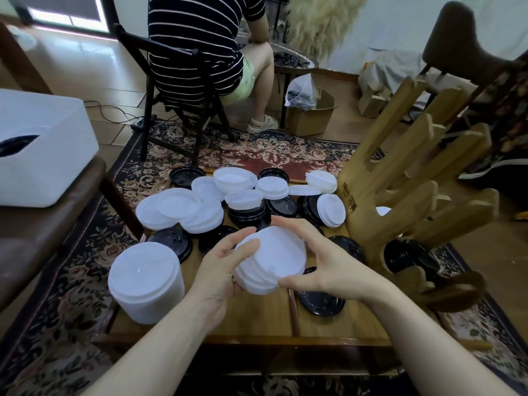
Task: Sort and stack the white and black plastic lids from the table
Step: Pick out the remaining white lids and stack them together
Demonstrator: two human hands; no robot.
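Both hands on a short stack of white lids (271,261), held tilted above the wooden table (251,318). My left hand (220,270) cups it from the left side and below, thumb laid over the top rim, fingers curled under. My right hand (323,267) clamps the right edge: thumb on the near rim, fingers (288,224) spread and arched over the far rim.

Just left of my left hand: tall finished stack of white lids (147,284) standing upright on the table. Beyond my fingertips: loose heap of white lids (217,195) mixed with black lids (251,215), overlapping, some leaning. Under and right of my right hand: single black lids (320,301) lying flat on the table. Further right of my right hand: wooden peg rack (405,181), more black lids (405,255) at its base.

Far past the heap: a seated person in a striped top (197,38) on a dark chair (160,90), back to me. Well left of my left hand: white box (43,150).
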